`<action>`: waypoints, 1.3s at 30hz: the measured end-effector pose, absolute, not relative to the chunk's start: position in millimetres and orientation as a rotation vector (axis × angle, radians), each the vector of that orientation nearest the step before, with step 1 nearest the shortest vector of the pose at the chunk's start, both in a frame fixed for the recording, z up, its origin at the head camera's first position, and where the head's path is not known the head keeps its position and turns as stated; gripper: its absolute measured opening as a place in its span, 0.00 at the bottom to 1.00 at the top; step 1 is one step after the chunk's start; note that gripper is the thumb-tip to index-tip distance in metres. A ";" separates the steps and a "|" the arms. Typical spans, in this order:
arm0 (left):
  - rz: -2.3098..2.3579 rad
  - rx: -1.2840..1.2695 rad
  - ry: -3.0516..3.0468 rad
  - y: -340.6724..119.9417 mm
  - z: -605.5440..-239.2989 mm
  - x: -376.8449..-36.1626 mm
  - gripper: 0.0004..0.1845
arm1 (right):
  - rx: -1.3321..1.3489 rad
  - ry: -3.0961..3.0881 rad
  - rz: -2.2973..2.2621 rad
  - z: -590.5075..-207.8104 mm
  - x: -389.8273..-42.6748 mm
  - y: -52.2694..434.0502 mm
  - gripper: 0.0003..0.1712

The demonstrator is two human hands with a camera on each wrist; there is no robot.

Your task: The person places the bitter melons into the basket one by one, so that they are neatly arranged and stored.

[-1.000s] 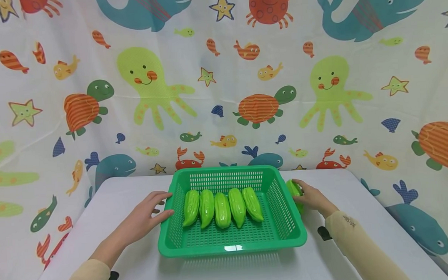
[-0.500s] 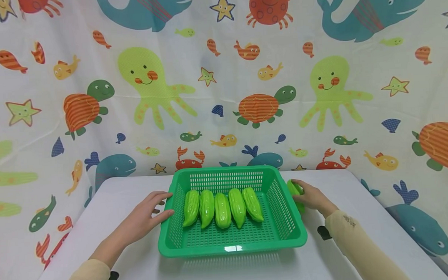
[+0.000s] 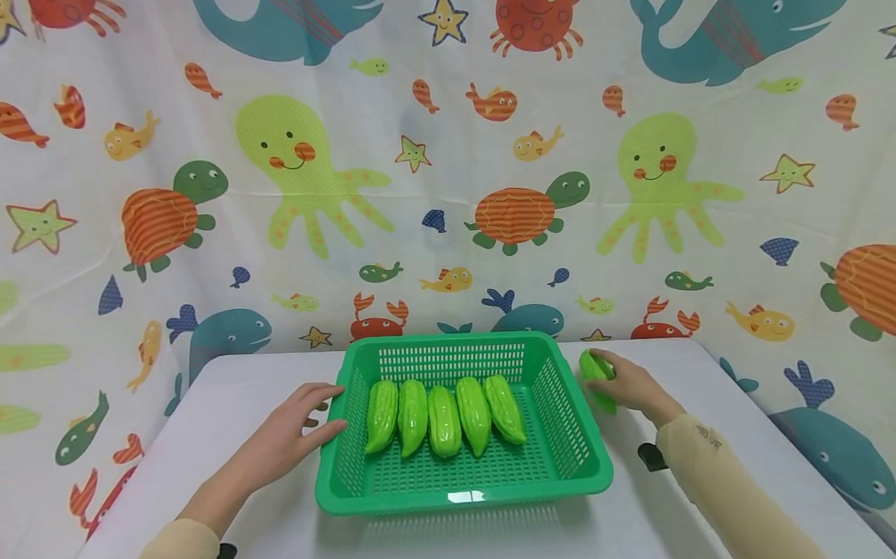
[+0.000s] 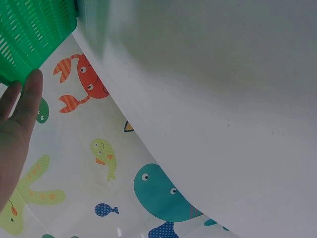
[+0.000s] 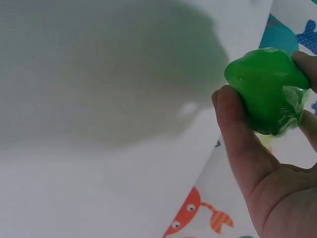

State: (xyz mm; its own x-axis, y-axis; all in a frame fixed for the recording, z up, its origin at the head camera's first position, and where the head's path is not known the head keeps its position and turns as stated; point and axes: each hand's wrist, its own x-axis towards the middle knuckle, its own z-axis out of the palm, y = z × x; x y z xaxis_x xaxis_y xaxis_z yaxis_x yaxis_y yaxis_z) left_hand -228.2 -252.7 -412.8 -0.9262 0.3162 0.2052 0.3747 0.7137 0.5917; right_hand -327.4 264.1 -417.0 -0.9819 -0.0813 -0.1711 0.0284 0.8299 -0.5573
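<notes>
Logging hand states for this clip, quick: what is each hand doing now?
Left hand: open, fingers resting against the green plastic mesh basket.
Right hand: gripping a glossy green ridged plastic vegetable.

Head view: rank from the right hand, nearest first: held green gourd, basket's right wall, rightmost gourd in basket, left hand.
1. Held green gourd, gripped by the right hand.
2. Basket's right wall, just left.
3. Rightmost gourd in basket, inside.
4. Left hand, at the far side.
</notes>
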 end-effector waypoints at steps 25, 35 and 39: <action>-1.002 -0.568 -2.818 -252.1 -413.4 -228.0 0.31 | -0.047 2.927 -1.085 -369.1 -329.7 254.9 0.39; -1.004 -0.566 -2.822 -251.9 -412.5 -227.6 0.31 | -0.150 2.975 -1.095 -348.9 -329.4 246.1 0.39; -1.003 -0.569 -2.820 -252.5 -413.1 -227.6 0.31 | -0.161 2.964 -1.098 -342.3 -328.1 241.0 0.40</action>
State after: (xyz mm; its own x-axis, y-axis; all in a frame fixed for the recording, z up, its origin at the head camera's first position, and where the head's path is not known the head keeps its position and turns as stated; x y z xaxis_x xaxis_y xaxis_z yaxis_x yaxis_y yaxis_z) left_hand -227.6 -252.5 -413.1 -0.9258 0.3139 0.2106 0.3764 0.7142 0.5901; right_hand -328.1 241.0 -342.3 -0.9945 -0.0874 0.0573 -0.1036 0.7541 -0.6485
